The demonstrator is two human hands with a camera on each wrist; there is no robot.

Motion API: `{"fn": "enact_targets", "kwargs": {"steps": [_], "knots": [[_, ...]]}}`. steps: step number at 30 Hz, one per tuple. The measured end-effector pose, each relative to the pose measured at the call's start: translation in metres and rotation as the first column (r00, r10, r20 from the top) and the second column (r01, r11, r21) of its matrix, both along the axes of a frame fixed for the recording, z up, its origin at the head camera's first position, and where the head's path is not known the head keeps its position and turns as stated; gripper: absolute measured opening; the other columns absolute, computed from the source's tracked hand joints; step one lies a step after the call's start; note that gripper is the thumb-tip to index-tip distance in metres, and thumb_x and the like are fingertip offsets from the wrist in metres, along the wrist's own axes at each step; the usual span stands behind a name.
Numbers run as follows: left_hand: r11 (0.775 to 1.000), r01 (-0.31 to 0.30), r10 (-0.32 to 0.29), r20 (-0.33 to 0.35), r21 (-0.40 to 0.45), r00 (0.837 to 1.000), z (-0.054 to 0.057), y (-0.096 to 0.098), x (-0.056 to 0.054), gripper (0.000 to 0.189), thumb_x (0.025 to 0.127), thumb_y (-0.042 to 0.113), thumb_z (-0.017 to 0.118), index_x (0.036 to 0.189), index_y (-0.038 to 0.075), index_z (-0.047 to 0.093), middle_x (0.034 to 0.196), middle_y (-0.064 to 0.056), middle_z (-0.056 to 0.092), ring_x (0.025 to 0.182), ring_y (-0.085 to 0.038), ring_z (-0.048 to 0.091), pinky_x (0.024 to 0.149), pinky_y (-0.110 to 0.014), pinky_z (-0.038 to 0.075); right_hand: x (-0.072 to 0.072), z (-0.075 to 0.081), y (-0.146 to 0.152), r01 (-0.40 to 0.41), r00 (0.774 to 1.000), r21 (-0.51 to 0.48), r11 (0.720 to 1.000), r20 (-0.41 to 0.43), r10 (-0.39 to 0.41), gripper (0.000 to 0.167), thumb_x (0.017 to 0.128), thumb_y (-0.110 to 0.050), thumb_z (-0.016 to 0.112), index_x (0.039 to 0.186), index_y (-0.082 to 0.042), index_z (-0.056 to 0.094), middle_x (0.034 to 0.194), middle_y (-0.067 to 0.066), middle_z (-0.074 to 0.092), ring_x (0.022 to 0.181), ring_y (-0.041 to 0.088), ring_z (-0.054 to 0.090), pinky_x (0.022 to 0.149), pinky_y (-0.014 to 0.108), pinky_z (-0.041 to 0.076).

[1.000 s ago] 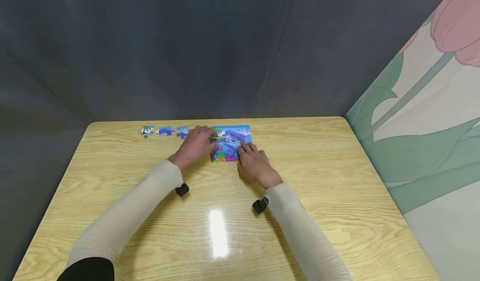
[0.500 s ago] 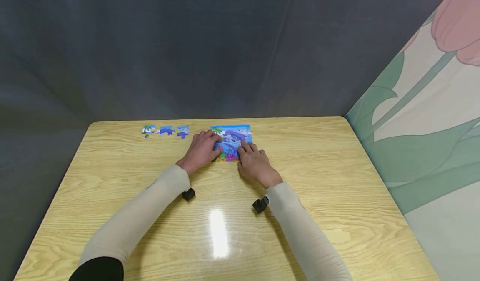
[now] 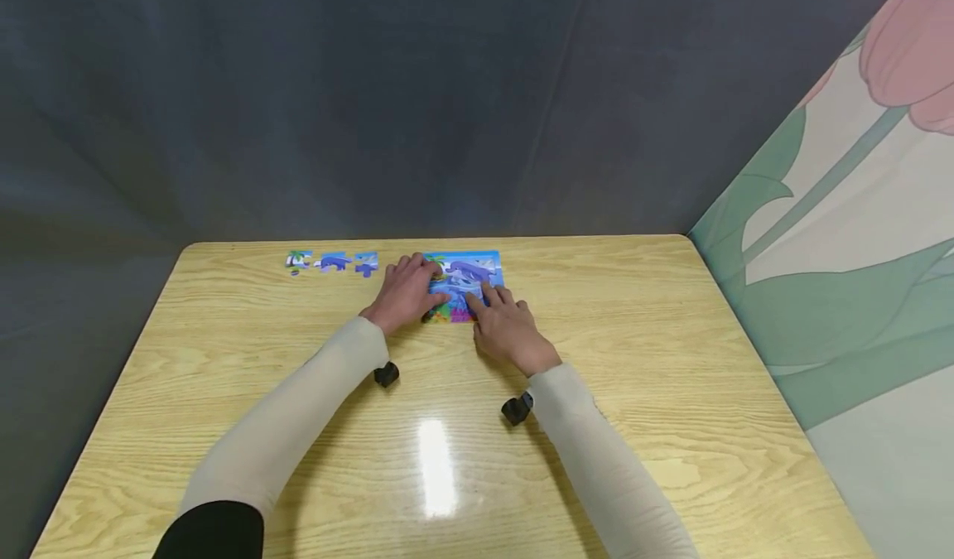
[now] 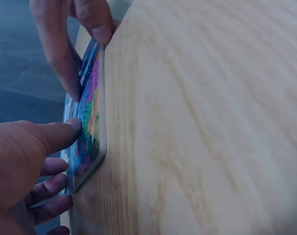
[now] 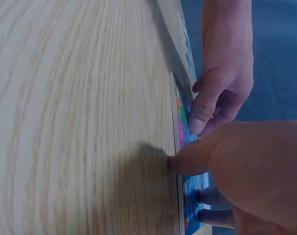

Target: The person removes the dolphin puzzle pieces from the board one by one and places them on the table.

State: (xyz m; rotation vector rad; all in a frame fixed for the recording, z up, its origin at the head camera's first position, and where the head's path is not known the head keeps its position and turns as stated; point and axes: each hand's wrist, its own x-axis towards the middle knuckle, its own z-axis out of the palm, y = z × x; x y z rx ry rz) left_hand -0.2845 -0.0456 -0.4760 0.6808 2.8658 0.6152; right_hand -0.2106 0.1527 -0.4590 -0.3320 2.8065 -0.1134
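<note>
A jigsaw puzzle (image 3: 468, 267) in a flat tray, with a dolphin and coral picture, lies near the far table edge. My left hand (image 3: 405, 294) is at its left side. In the left wrist view, the left thumb (image 4: 65, 133) presses on the picture while the other fingers lie along the tray's left edge. My right hand (image 3: 510, 331) holds the tray at the near right. Its thumb (image 5: 190, 159) sits against the near edge in the right wrist view, and its fingers reach over the picture, the index finger extended towards the left thumb. Both hands cover parts of the picture.
Several loose puzzle pieces lie in a row left of the tray, among them a palm tree piece (image 3: 298, 258), a dolphin piece (image 3: 333, 262) and a blue piece (image 3: 365, 262). A dark curtain (image 3: 432, 103) hangs behind the wooden table (image 3: 633, 310).
My left hand has moved right and slightly nearer, its thumb further onto the picture. The right index finger has stretched left across the puzzle; the rest of that hand has stayed put.
</note>
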Motion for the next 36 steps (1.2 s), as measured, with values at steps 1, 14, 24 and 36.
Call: {"fn": "enact_targets", "kwargs": {"steps": [1, 14, 24, 36], "knots": [[1.0, -0.004, 0.004, 0.009, 0.005, 1.0, 0.0, 0.0, -0.001, 0.05, 0.102, 0.041, 0.073, 0.141, 0.01, 0.065, 0.136, -0.011, 0.059, 0.124, -0.033, 0.051, 0.109, -0.053, 0.039, 0.0, 0.0, 0.0, 0.001, 1.0, 0.005, 1.0, 0.001, -0.001, 0.059, 0.114, -0.033, 0.047, 0.17, -0.025, 0.03, 0.18, 0.012, 0.02, 0.165, 0.035, 0.024, 0.126, 0.061, 0.035], [0.999, -0.032, 0.031, 0.014, 0.033, 0.999, -0.002, -0.002, -0.011, 0.046, 0.098, 0.037, 0.079, 0.134, 0.01, 0.07, 0.124, -0.009, 0.061, 0.118, -0.031, 0.052, 0.104, -0.05, 0.039, 0.0, 0.002, -0.007, 0.002, 1.0, 0.012, 1.0, -0.005, -0.002, 0.056, 0.114, -0.032, 0.046, 0.169, -0.026, 0.033, 0.179, 0.01, 0.022, 0.165, 0.034, 0.025, 0.125, 0.061, 0.037], [0.989, -0.044, 0.045, -0.002, 0.143, 0.999, 0.001, 0.0, -0.006, 0.024, 0.104, 0.027, 0.072, 0.122, 0.011, 0.07, 0.123, -0.009, 0.066, 0.119, -0.031, 0.056, 0.109, -0.052, 0.04, -0.001, 0.003, -0.006, -0.004, 1.0, 0.013, 1.0, -0.007, 0.004, 0.057, 0.114, -0.033, 0.046, 0.169, -0.026, 0.033, 0.179, 0.011, 0.021, 0.164, 0.035, 0.025, 0.124, 0.06, 0.037], [0.952, 0.004, -0.003, -0.006, 0.306, 1.0, 0.009, -0.002, 0.003, 0.018, 0.11, 0.021, 0.061, 0.121, 0.012, 0.072, 0.115, -0.005, 0.069, 0.111, -0.027, 0.058, 0.111, -0.053, 0.044, 0.0, 0.002, -0.002, 0.015, 1.0, 0.017, 1.0, 0.002, -0.015, 0.056, 0.115, -0.032, 0.045, 0.169, -0.027, 0.032, 0.18, 0.01, 0.02, 0.165, 0.034, 0.023, 0.125, 0.06, 0.036]]}}
